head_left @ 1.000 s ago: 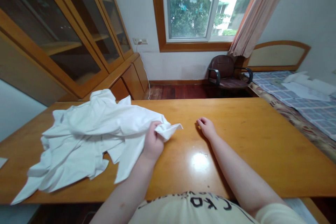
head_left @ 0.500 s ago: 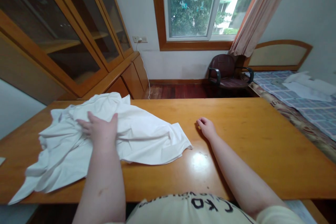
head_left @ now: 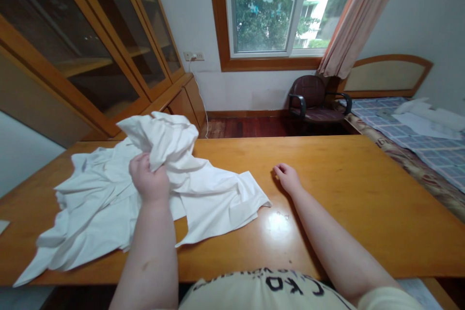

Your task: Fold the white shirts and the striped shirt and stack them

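A crumpled white cloth (head_left: 109, 198) lies spread over the left half of a wooden table (head_left: 345, 193). My left hand (head_left: 148, 178) is closed in a fist on a bunch of that cloth and holds it lifted above the pile. My right hand (head_left: 286, 177) rests on the bare table top to the right of the cloth's edge, fingers curled loosely under, with nothing visibly in it and not touching the cloth.
A wooden cabinet with glass doors (head_left: 83, 43) stands along the left wall. Beyond the table are a window (head_left: 269, 5), a dark armchair (head_left: 312, 99) and a bed with a patterned cover (head_left: 417, 140) at the right. A peach curtain (head_left: 359, 14) hangs beside the window.
My left hand let go of the cloth's right corner, moved left onto the pile, then closed on a bunch and lifted it. My right hand has stayed in place.
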`<action>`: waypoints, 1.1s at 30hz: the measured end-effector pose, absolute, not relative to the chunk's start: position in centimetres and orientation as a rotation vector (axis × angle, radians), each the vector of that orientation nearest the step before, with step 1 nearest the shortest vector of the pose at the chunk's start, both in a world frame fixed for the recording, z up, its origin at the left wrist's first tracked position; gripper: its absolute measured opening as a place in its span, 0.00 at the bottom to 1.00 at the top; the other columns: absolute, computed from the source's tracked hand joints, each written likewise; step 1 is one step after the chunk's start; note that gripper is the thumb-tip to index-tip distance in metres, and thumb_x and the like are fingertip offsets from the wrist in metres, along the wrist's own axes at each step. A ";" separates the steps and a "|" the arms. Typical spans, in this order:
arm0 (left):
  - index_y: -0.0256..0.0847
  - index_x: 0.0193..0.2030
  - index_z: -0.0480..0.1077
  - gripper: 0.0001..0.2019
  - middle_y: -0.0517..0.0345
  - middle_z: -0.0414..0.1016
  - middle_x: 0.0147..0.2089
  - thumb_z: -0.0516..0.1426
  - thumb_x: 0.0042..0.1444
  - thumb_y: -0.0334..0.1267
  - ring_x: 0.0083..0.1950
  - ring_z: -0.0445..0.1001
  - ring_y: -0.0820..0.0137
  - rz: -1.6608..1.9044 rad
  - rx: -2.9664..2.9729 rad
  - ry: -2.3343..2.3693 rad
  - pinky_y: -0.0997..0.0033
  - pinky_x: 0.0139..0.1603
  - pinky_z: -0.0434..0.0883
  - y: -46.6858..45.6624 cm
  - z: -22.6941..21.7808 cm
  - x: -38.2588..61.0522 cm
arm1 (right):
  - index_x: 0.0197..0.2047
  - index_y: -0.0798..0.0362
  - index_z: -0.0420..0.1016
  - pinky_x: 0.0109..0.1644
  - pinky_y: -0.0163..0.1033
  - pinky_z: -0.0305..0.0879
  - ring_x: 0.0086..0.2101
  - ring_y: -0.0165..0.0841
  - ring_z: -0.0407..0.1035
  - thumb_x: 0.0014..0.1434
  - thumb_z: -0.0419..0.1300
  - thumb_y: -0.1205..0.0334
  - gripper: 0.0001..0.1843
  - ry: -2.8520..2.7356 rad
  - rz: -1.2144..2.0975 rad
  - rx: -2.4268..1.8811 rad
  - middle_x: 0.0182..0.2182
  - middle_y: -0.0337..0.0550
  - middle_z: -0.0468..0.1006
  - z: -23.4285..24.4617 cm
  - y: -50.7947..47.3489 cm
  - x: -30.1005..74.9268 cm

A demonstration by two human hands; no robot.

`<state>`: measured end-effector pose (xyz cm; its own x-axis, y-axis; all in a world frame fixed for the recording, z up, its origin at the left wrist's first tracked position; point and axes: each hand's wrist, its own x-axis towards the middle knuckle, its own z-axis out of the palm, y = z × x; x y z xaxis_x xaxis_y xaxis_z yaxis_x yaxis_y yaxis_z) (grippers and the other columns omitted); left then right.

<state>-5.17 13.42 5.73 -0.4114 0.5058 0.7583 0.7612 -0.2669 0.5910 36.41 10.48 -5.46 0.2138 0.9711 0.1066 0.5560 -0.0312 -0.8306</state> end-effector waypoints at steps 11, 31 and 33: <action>0.41 0.48 0.69 0.15 0.54 0.76 0.45 0.54 0.53 0.38 0.47 0.73 0.64 -2.103 -2.345 -2.294 0.64 0.51 0.68 12.8 -0.3 6.9 | 0.31 0.52 0.72 0.35 0.37 0.62 0.30 0.34 0.67 0.56 0.53 0.49 0.15 -1.363 0.714 -1.559 0.27 0.40 0.75 -5.7 10.3 36.3; 0.49 0.57 0.66 0.19 0.51 0.67 0.57 0.52 0.60 0.43 0.54 0.69 0.62 -0.761 -3.310 -1.181 0.62 0.55 0.65 5.2 4.2 12.5 | 0.40 0.53 0.78 0.35 0.38 0.64 0.30 0.34 0.68 0.47 0.62 0.50 0.20 -1.550 0.915 -1.498 0.29 0.41 0.78 -5.6 9.7 36.5; 0.52 0.63 0.60 0.31 0.50 0.57 0.66 0.60 0.51 0.49 0.60 0.63 0.54 -0.564 -3.336 -1.192 0.53 0.59 0.61 4.5 3.5 13.2 | 0.37 0.53 0.79 0.31 0.36 0.61 0.26 0.32 0.65 0.47 0.61 0.51 0.17 -1.599 0.832 -1.572 0.25 0.38 0.76 -5.6 9.8 36.4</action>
<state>13.18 4.53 3.52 0.7429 0.6556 0.1351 0.5199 -0.6924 0.5003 36.38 9.81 -5.62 0.0167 0.9981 0.0599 0.5237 0.0423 -0.8508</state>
